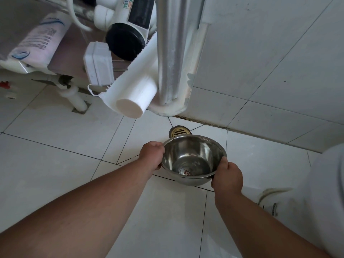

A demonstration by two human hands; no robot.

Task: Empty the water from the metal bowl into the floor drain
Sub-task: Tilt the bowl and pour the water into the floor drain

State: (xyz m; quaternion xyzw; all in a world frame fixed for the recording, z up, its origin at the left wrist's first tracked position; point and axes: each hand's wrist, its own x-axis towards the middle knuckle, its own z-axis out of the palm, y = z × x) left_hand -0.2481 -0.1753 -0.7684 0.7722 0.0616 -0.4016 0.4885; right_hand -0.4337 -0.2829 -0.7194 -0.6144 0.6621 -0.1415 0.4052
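A shiny metal bowl (pixel 192 159) hangs low over the white tiled floor, held level between both hands. My left hand (pixel 151 155) grips its left rim. On the near right rim, my right hand (pixel 227 176) is closed with the thumb over the edge. A red mark shows at the bowl's bottom; water inside is hard to make out. The brass floor drain (pixel 179 131) lies just beyond the bowl's far rim, partly hidden by it, near the wall corner.
A silver pipe (pixel 170 53) runs down to the floor left of the drain. A white paper roll (pixel 135 94) sticks out beside it. Bottles and a white box sit on a shelf at upper left. My shoe (pixel 270 200) is at right.
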